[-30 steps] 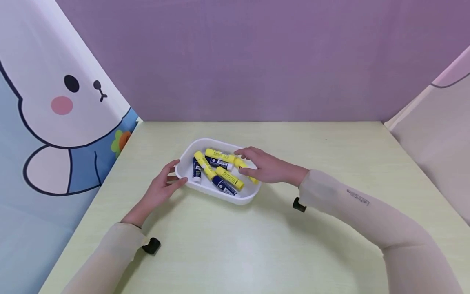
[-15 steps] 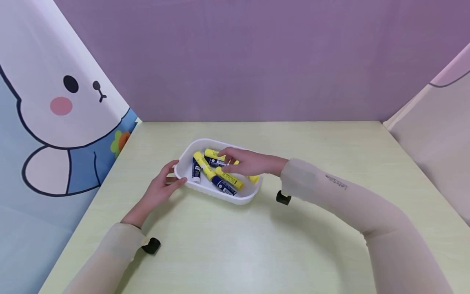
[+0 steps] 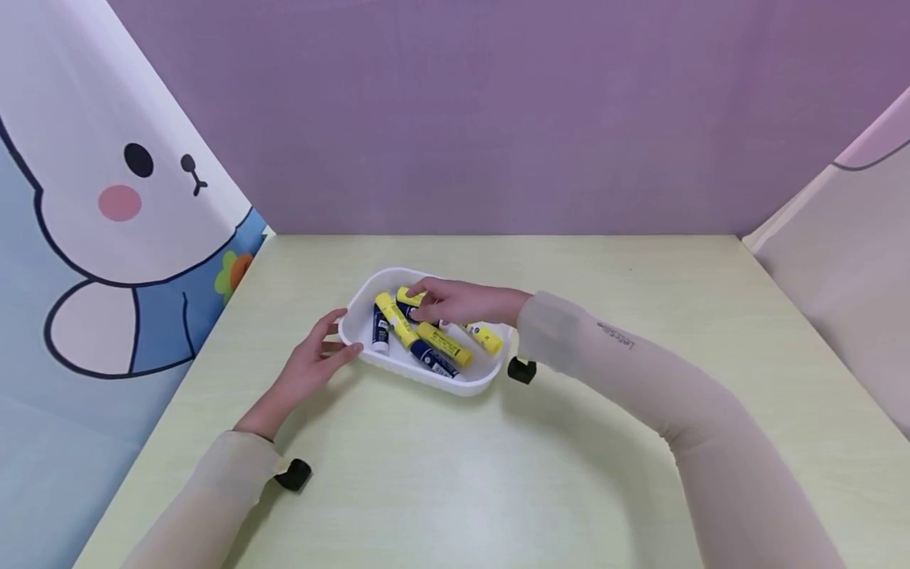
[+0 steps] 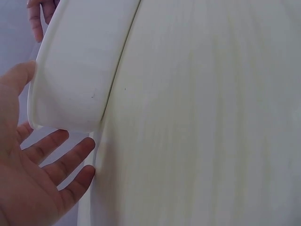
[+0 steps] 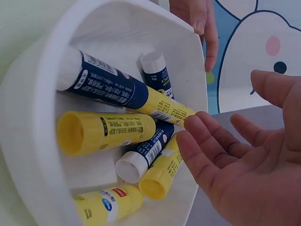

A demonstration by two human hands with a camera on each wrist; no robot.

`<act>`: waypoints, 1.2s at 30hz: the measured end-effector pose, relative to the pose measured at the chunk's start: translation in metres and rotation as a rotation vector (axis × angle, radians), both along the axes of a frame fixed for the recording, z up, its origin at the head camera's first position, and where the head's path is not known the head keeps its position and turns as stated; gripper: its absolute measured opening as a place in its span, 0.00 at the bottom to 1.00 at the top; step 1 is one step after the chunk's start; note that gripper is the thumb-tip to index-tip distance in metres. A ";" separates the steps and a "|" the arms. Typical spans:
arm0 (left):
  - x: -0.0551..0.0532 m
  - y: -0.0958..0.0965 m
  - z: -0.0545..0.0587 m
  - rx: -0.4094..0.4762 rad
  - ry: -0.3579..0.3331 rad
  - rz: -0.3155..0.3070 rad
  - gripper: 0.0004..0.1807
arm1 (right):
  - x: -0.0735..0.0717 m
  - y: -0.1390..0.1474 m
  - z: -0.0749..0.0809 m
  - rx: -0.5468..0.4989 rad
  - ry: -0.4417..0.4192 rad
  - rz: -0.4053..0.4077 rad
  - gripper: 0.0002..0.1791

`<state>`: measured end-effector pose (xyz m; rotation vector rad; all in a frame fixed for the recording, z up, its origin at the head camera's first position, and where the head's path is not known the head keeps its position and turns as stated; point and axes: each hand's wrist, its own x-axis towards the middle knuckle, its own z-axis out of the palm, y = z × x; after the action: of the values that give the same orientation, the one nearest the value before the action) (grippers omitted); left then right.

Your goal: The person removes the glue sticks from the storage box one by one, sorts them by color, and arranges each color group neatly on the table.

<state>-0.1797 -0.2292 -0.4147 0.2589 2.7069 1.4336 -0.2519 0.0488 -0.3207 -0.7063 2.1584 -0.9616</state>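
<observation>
A white plastic basket (image 3: 398, 367) on the table holds several yellow and navy glue sticks. My left hand (image 3: 311, 365) holds its left end, thumb and fingers on the rim and wall; in the left wrist view the thumb (image 4: 22, 74) meets the rim. Over the back of the basket reaches my right hand (image 3: 465, 302), fingers loosely bent and nothing in its grasp. Its fingertips are close to a yellow glue stick (image 5: 162, 172) and a navy one (image 5: 146, 150) beneath. Nearer the front lie another yellow stick (image 3: 444, 345) and a navy-and-yellow one (image 5: 113, 84).
The pale wooden table (image 3: 455, 474) ends at a purple backdrop (image 3: 498, 118). A cartoon-print cloth (image 3: 142, 237) hangs on the left, a pale cloth (image 3: 846, 269) on the right. A small black device (image 3: 294, 476) sits at my left wrist, another (image 3: 522, 370) at my right.
My right hand has moved left across the basket, from its right end toward the back middle. The yellow stick at the right end shows again and has shifted slightly. The left hand stays put.
</observation>
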 end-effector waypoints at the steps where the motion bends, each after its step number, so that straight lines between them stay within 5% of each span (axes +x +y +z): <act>1: 0.000 0.000 0.000 0.002 0.001 0.000 0.37 | -0.001 -0.001 0.000 -0.002 -0.002 -0.001 0.31; 12: 0.001 -0.002 0.002 -0.004 -0.014 0.001 0.38 | -0.021 -0.017 -0.011 -0.058 -0.034 -0.058 0.30; 24: 0.004 -0.009 0.000 0.006 -0.026 0.011 0.39 | -0.021 -0.048 -0.021 -0.125 -0.153 -0.068 0.27; 36: 0.004 -0.008 0.001 -0.007 -0.031 0.016 0.39 | -0.023 -0.047 -0.026 -0.017 -0.119 -0.025 0.20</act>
<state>-0.1754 -0.2372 -0.4136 0.2135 2.6953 1.4202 -0.2746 0.0019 -0.3462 -0.6158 2.0620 -1.0098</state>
